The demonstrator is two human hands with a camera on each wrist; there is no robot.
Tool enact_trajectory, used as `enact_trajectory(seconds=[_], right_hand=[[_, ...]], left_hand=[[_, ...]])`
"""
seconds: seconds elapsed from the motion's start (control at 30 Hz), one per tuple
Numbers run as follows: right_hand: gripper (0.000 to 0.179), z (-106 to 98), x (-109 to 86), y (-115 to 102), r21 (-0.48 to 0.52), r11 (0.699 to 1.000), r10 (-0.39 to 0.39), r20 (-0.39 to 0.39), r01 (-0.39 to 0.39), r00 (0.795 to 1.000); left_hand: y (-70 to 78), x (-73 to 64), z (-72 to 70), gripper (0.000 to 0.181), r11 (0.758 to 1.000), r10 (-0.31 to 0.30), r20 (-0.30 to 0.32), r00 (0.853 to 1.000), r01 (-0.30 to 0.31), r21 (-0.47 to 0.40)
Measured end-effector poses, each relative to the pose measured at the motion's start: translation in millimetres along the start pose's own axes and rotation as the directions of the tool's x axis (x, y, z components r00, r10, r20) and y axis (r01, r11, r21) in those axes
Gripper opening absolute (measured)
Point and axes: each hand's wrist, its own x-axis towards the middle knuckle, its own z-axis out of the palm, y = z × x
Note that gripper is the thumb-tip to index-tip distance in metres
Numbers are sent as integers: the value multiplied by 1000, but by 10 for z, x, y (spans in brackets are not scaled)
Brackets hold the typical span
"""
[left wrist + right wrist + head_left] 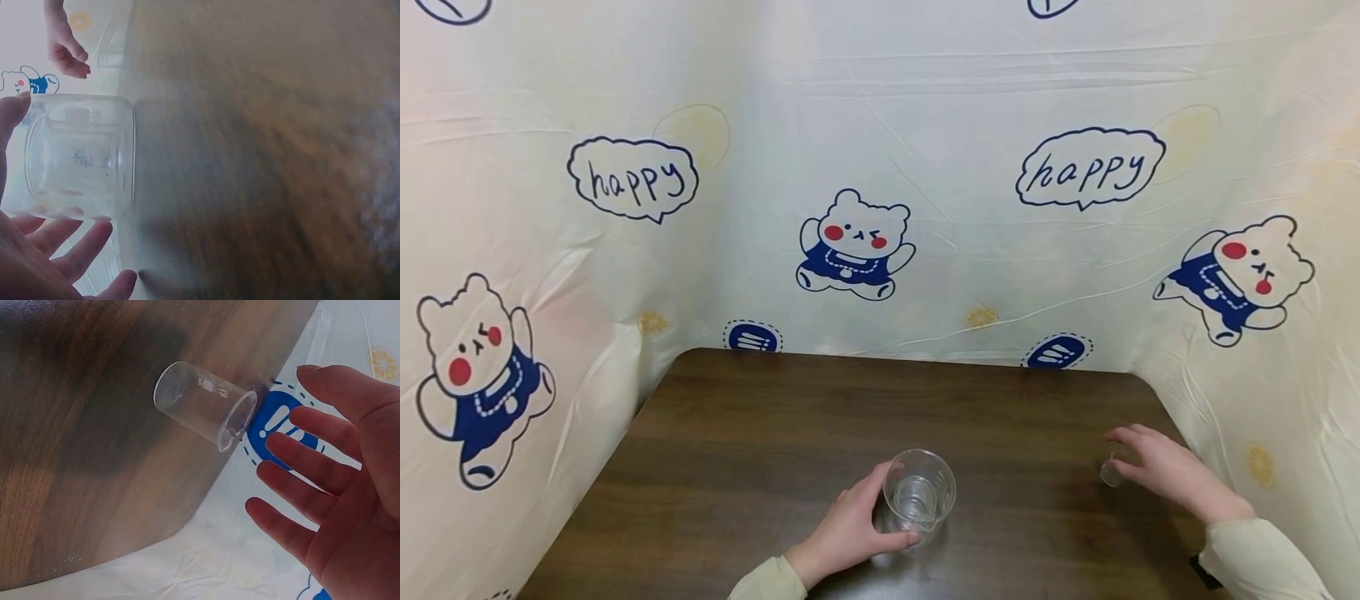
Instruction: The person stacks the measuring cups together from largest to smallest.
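Soft light leaves a pale sheen on the counter [737,442] just below the large beaker [943,483]; right of it, the left-wrist view blurs, perhaps from haze.

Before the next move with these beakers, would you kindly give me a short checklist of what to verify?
1. Left hand has the large beaker between thumb and fingers: ok.
2. Large beaker upright: ok.
3. Inner beaker sitting inside the large one: ok.
4. Right-side beaker standing upright on the table: ok.
5. Right hand gripping the right-side beaker: not ok; its fingers are spread beside it, apart from the glass in the right wrist view.
6. Glass dry inside: cannot tell.
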Motion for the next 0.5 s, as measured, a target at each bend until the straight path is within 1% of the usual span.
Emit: enact_trajectory(seconds=[0.1,0.33,0.5], right_hand=[[34,5,0,15,-2,1000,12,2,-12,1000],[40,20,8,51,-4,999,34,52,-34,998],[41,33,-12,63,0,999,42,47,-42,998]], left_hand=[[3,-3,0,92,1000,-3,0,1000,3,0],[6,-9,3,89,1000,1,-9,1000,-1,16],[8,-10,1,91,1000,1,-5,1000,-1,15]])
